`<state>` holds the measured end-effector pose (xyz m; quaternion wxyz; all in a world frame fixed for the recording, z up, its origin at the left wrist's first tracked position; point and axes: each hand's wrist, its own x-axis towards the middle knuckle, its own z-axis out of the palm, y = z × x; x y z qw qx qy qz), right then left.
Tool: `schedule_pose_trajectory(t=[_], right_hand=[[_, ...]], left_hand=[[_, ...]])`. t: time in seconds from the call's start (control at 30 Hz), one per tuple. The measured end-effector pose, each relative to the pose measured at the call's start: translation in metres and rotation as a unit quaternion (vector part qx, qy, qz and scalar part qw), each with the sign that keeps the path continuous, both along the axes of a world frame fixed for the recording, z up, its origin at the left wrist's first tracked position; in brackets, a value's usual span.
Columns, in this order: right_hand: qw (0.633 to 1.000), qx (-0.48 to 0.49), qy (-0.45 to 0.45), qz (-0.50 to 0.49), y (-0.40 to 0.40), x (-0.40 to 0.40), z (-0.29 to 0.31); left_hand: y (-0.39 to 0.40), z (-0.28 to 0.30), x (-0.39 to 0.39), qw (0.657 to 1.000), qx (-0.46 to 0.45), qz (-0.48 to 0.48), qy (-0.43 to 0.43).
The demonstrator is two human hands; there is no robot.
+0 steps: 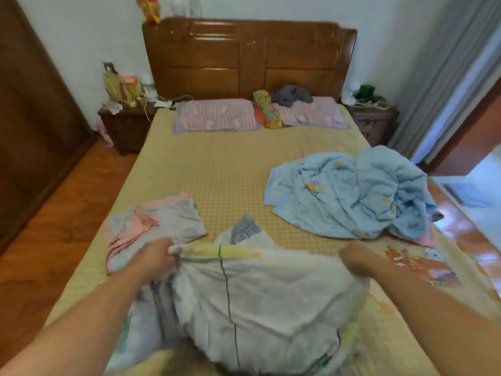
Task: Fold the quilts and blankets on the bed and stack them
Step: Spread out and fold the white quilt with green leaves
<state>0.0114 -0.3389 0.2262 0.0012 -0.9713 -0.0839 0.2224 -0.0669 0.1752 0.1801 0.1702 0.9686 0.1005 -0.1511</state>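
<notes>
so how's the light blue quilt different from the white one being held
The light blue quilt lies crumpled in a heap on the right side of the bed, untouched. The white quilt is at the foot, stretched between the left hand and right hand, which grip its top edge. The blue one has small flower prints; the white one has a yellow band and a dark line. Neither is folded yet.

both bare forearms reach forward over the white quilt (257, 299), spread apart. left hand (156, 256) at the quilt's far left corner, fingers curled, gripping the yellow-trimmed edge. right hand (353, 257) at the quilt's far right edge, blurred, fingers curled down onto the fabric, seems to grip it.
</notes>
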Motion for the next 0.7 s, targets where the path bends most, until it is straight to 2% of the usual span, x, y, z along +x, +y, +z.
schedule_pose_trajectory(t=[0.07, 0.1, 0.13, 0.17, 0.2, 0.27, 0.3, 0.33, 0.37, 0.4, 0.47, 0.5, 0.57, 0.6, 0.63, 0.7], right_hand=[[0.969, 0.068, -0.234, -0.041, 0.029, 0.075, 0.135], [0.925, 0.14, -0.326, -0.134, 0.047, 0.086, 0.223], [0.847, 0.204, -0.442, -0.214, 0.062, 0.088, 0.295], [0.759, 0.289, -0.528, -0.248, 0.074, 0.084, 0.341], [0.693, 0.343, -0.58, -0.257, 0.081, 0.076, 0.38], [0.6, 0.4, -0.646, -0.25, 0.09, 0.046, 0.44], [0.569, 0.42, -0.663, -0.245, 0.093, 0.038, 0.452], [0.555, 0.438, -0.667, -0.235, 0.094, 0.037, 0.449], [0.56, 0.457, -0.654, -0.224, 0.094, 0.041, 0.439], [0.58, 0.471, -0.628, -0.217, 0.093, 0.045, 0.422], [0.622, 0.503, -0.558, -0.223, 0.087, 0.051, 0.377], [0.617, 0.515, -0.549, -0.23, 0.082, 0.053, 0.352], [0.578, 0.542, -0.565, -0.23, 0.076, 0.05, 0.3], [0.598, 0.546, -0.54, -0.228, 0.073, 0.048, 0.267], [0.658, 0.537, -0.481, -0.219, 0.069, 0.044, 0.231], [0.789, 0.481, -0.331, -0.192, 0.057, 0.031, 0.14]], left_hand=[[0.012, 0.135, 0.078, 0.98, 0.051, 0.026, -0.192], [0.012, 0.211, 0.102, 0.952, 0.067, 0.035, -0.296], [0.011, 0.282, 0.114, 0.916, 0.075, 0.042, -0.393], [0.012, 0.342, 0.123, 0.875, 0.079, 0.057, -0.475], [0.014, 0.39, 0.124, 0.834, 0.081, 0.072, -0.541], [0.017, 0.444, 0.118, 0.767, 0.088, 0.079, -0.631], [0.019, 0.454, 0.114, 0.751, 0.094, 0.078, -0.65], [0.021, 0.458, 0.108, 0.751, 0.101, 0.077, -0.648], [0.024, 0.454, 0.104, 0.765, 0.122, 0.069, -0.628], [0.027, 0.446, 0.1, 0.785, 0.156, 0.054, -0.598], [0.033, 0.42, 0.092, 0.796, 0.208, 0.007, -0.569], [0.035, 0.405, 0.088, 0.779, 0.22, -0.019, -0.586], [0.038, 0.364, 0.076, 0.739, 0.2, -0.038, -0.642], [0.04, 0.337, 0.067, 0.742, 0.177, -0.047, -0.645], [0.044, 0.305, 0.057, 0.781, 0.159, -0.059, -0.602], [0.053, 0.226, 0.029, 0.887, 0.174, -0.103, -0.415]])
